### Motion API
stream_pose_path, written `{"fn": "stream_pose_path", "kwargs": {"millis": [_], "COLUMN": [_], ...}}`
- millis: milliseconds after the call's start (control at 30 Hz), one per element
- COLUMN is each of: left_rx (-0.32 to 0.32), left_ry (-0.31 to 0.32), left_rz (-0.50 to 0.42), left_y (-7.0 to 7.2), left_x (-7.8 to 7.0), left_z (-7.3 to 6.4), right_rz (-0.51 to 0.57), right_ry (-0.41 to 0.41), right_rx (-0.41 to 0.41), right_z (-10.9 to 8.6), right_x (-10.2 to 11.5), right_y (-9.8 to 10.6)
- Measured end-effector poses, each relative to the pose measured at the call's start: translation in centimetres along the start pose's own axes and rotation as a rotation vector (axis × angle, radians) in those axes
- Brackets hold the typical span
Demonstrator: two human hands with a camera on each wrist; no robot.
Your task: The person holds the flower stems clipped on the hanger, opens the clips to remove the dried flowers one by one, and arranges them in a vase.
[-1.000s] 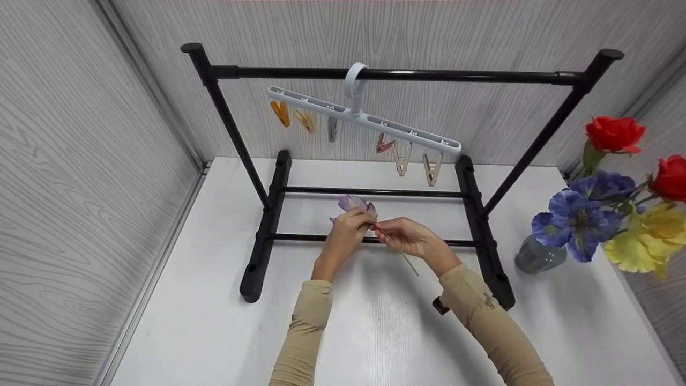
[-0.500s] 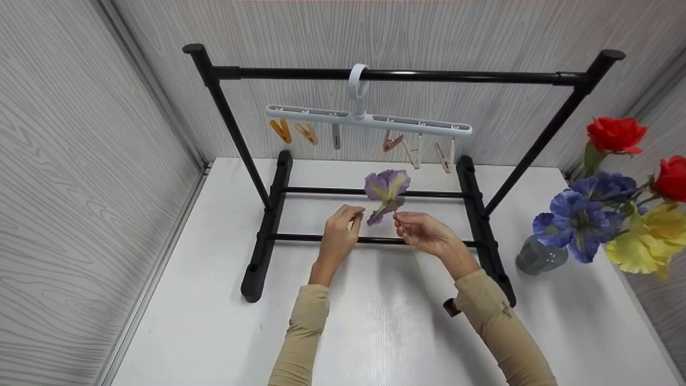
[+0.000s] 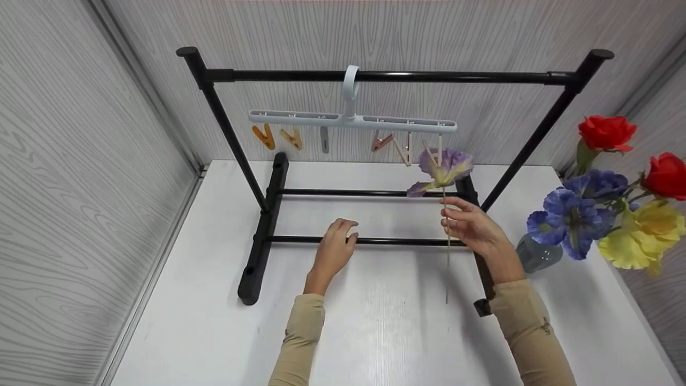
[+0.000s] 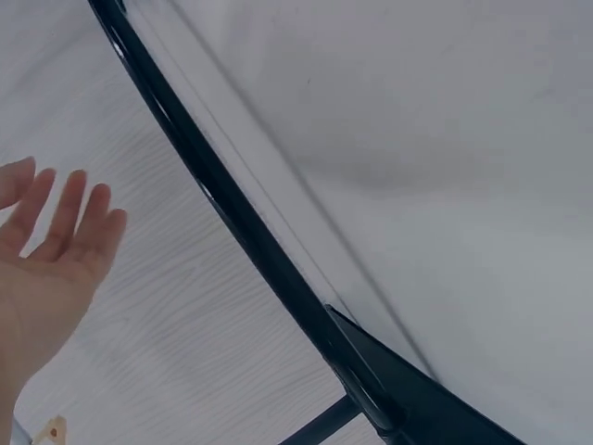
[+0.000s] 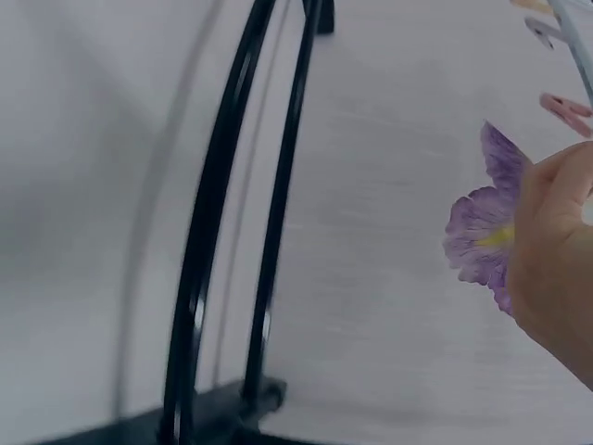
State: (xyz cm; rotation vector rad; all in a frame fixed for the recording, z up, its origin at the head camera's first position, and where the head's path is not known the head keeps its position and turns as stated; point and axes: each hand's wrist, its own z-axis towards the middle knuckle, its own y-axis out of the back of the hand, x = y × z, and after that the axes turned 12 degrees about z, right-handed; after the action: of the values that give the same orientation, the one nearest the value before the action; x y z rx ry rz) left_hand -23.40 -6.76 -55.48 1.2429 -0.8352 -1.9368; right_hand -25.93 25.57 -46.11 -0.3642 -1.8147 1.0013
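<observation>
My right hand (image 3: 474, 225) pinches the thin stem of a purple and yellow iris (image 3: 446, 169), held upright with the stem's lower end hanging free. In the right wrist view the iris petals (image 5: 477, 236) show beyond the hand (image 5: 561, 250). The bloom is right by the rightmost pale clothespin (image 3: 439, 150) under a light blue clip hanger (image 3: 300, 119); whether they touch I cannot tell. My left hand (image 3: 335, 249) holds nothing, its fingers loosely bent near the rack's front lower bar (image 3: 396, 242). The left wrist view shows that hand (image 4: 56, 250) with its fingers spread.
The hanger hooks over the top bar of a black rack (image 3: 455, 76). Several more clothespins, such as an orange one (image 3: 263, 137) and a pink one (image 3: 381, 142), hang from it. At the right stands a grey glass vase (image 3: 537, 254) with red, blue and yellow flowers (image 3: 576, 214).
Both hands were together at the flower's stem. The left hand let go, and the right hand carried the iris right and up towards the hanger's right end. The hanger has turned and shifted slightly.
</observation>
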Motion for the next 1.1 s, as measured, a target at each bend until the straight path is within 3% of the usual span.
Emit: {"fn": "stream_pose_path", "kwargs": {"millis": [267,500,667,767,967,1100], "left_rx": [0.142,0.185,0.185,0.182,0.174,0.179], "left_ry": [0.049,0.065,0.072,0.076,0.074,0.077], "left_rz": [0.038,0.052,0.029,0.014,0.000,-0.008], "left_y": [-0.7,-1.0,-1.1,-1.1,-1.2,-1.2], "left_x": [0.6,1.0,1.2,1.2,1.3,1.4], "left_z": [-0.7,-1.1,-1.4,-1.5,-1.5,-1.6], "right_rz": [-0.155,-0.080,-0.066,-0.045,0.110,0.036], "right_ry": [0.186,0.376,0.583,0.729,1.017,1.160], "right_rx": [-0.030,-0.151,-0.215,-0.309,-0.502,-0.601], "right_z": [-3.7,-7.0,-9.2,-10.3,-11.9,-12.7], "right_x": [3.2,5.6,7.0,7.9,9.8,10.4], "right_y": [0.3,1.1,2.2,2.8,3.6,3.8]}}
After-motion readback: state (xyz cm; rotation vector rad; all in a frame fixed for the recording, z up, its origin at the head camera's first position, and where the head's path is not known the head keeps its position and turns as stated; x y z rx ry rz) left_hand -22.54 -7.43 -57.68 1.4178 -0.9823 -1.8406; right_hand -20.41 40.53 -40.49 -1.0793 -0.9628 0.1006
